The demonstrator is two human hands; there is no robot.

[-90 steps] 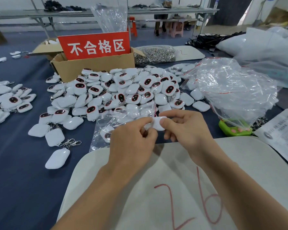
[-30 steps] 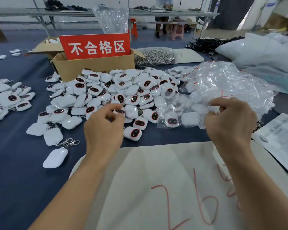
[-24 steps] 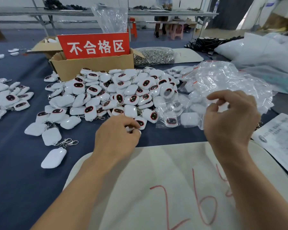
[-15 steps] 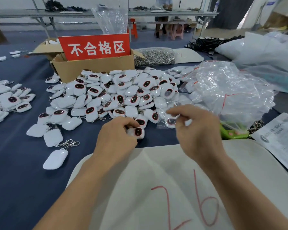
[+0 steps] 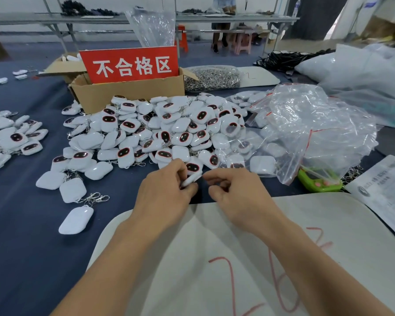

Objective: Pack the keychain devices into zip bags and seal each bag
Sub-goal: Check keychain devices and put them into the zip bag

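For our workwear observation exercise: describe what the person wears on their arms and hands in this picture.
Nothing is worn. The left hand and right hand are bare, with no gloves, rings or watch visible. The left forearm and right forearm are bare too; no sleeve shows.
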